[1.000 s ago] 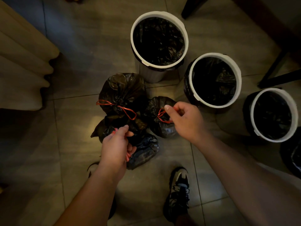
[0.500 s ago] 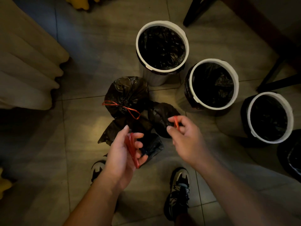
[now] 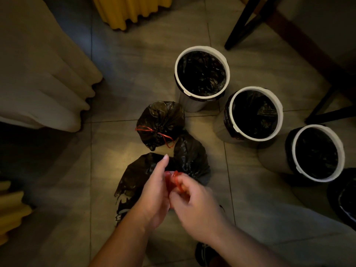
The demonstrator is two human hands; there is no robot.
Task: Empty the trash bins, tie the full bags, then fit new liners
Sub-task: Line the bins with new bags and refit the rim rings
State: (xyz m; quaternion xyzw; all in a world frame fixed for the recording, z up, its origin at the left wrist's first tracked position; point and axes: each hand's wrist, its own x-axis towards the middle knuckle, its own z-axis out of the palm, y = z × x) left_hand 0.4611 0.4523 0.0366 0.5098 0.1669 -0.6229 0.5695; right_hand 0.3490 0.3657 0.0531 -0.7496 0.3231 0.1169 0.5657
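Red drawstrings (image 3: 175, 179) are pinched between the left hand (image 3: 154, 191), forefinger straight, and the curled fingers of the right hand (image 3: 194, 205), over two black trash bags (image 3: 191, 160) on the tiled floor (image 3: 119, 93), beside a tied bag (image 3: 161, 120) and three lined white bins (image 3: 202, 48).

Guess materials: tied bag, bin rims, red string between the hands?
The tied bag: thin black plastic film, glossy; it crinkles and glints. The bin rim: white, smooth, matte; probably rigid plastic. The string: thin, red, limp; likely plastic ribbon, but blurred.
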